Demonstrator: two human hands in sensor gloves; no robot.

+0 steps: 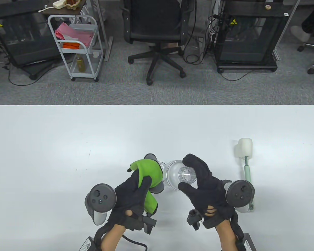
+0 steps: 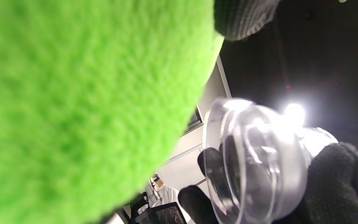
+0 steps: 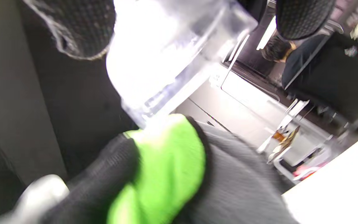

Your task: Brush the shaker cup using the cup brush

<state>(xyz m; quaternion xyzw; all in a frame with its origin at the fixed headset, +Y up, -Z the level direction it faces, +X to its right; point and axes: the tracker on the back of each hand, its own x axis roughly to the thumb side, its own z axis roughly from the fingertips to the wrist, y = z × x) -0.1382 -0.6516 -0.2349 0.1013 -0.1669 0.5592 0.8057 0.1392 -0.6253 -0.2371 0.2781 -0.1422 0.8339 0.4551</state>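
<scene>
Clear shaker cup (image 1: 181,176) held off the worktop (image 1: 68,146) in curled right hand (image 1: 204,188), mouth toward left hand (image 1: 130,198), which gripped green cloth (image 1: 149,174); cup brush (image 1: 246,159) lay right of cup, sponge end away, bare worktop beyond.

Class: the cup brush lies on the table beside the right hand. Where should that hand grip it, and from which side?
Grip the cup brush on its thin green handle, coming down from above. It lies flat, the white foam head pointing away, the handle's near end beside the right hand, which holds the clear cup.
</scene>
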